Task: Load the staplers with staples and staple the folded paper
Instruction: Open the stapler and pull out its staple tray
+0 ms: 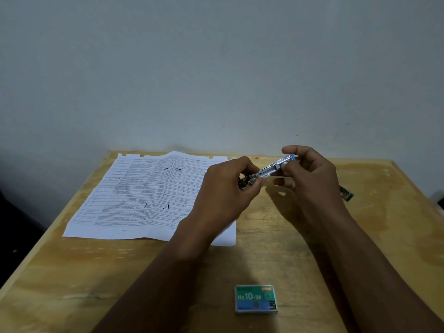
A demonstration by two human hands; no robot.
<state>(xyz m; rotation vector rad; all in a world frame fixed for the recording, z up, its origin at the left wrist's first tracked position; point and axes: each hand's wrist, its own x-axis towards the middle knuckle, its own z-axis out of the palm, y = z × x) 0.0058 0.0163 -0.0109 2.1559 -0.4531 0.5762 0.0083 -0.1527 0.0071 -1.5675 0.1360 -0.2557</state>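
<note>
1. One wooden table [360, 236] carries everything. The work is held above its far middle, so a dropped strip would be caught by it.
2. The creased printed paper [144, 193] lies flat at the left, partly under the left forearm. It is best left untouched until loading is finished.
3. The left hand [223, 195] is curled round the hinge end of the stapler [271, 167], and the right hand [310, 179] pinches its blue-tipped end. The stapler is held tilted, clear of the table.
4. The magazine should be steadied at the hinge while staples are seated legs down. Whether a strip is already in cannot be told.
5. The staple box [255, 298] lies label-up near the front edge — within reach.
6. A second stapler [346, 194] is partly seen behind the right forearm.
</note>
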